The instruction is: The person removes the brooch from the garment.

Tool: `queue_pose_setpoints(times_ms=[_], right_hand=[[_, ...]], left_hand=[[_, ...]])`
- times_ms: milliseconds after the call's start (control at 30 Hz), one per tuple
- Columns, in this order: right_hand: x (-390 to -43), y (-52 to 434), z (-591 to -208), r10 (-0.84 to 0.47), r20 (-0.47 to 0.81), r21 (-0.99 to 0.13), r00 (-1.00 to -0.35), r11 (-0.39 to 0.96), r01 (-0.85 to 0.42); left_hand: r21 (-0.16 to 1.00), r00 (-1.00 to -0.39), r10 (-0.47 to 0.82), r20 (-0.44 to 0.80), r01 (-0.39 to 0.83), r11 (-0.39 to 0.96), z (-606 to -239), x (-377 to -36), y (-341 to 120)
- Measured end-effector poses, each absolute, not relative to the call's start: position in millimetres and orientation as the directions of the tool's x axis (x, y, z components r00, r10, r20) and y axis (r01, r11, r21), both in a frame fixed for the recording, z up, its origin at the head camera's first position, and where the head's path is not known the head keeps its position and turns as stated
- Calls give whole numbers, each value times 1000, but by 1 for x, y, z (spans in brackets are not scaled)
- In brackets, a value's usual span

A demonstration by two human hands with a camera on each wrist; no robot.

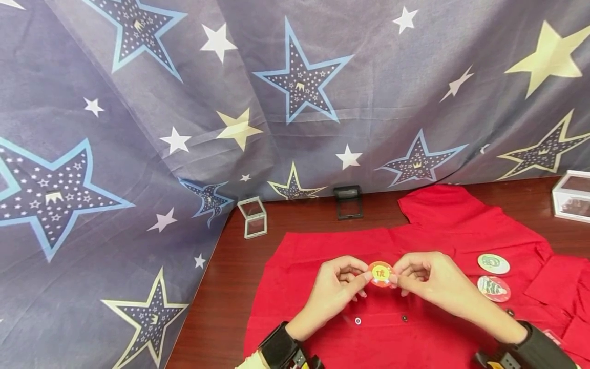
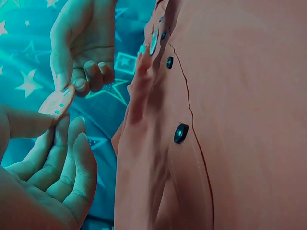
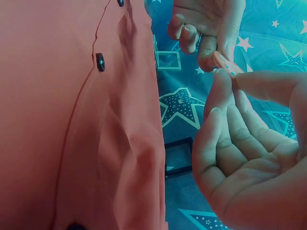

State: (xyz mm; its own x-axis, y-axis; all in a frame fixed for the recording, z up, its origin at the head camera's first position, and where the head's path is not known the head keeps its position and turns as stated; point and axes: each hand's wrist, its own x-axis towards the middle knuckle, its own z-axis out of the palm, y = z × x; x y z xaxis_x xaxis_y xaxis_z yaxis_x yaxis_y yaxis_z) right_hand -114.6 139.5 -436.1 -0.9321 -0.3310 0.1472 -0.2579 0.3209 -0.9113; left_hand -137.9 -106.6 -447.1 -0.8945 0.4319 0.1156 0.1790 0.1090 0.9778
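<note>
A round orange badge [image 1: 380, 273] with a yellow centre is held between both hands above a red shirt [image 1: 433, 230] spread on the table. My left hand [image 1: 338, 284] pinches its left edge with thumb and forefinger. My right hand [image 1: 426, 277] pinches its right edge the same way. In the left wrist view the badge [image 2: 56, 103] shows edge-on between the fingertips, with the shirt's dark buttons [image 2: 181, 132] beside it. The right wrist view shows the badge [image 3: 226, 63] pinched too.
Two more round badges [image 1: 493, 263] [image 1: 493, 288] lie on the shirt at the right. A clear small box [image 1: 253, 217] and a black frame [image 1: 348, 201] stand at the back of the brown table [image 1: 221, 307]. A white case [image 1: 571, 196] sits far right. Star-patterned cloth [image 1: 138, 128] hangs behind.
</note>
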Motion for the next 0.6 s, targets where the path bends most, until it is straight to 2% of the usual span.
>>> queue_pose_setpoints(times_ms=[600], right_hand=[[-111,160,-442,-345,197,-889,-918,332,-315]], left_hand=[[987,-957,283,63,102,125,-454,-161,-148]])
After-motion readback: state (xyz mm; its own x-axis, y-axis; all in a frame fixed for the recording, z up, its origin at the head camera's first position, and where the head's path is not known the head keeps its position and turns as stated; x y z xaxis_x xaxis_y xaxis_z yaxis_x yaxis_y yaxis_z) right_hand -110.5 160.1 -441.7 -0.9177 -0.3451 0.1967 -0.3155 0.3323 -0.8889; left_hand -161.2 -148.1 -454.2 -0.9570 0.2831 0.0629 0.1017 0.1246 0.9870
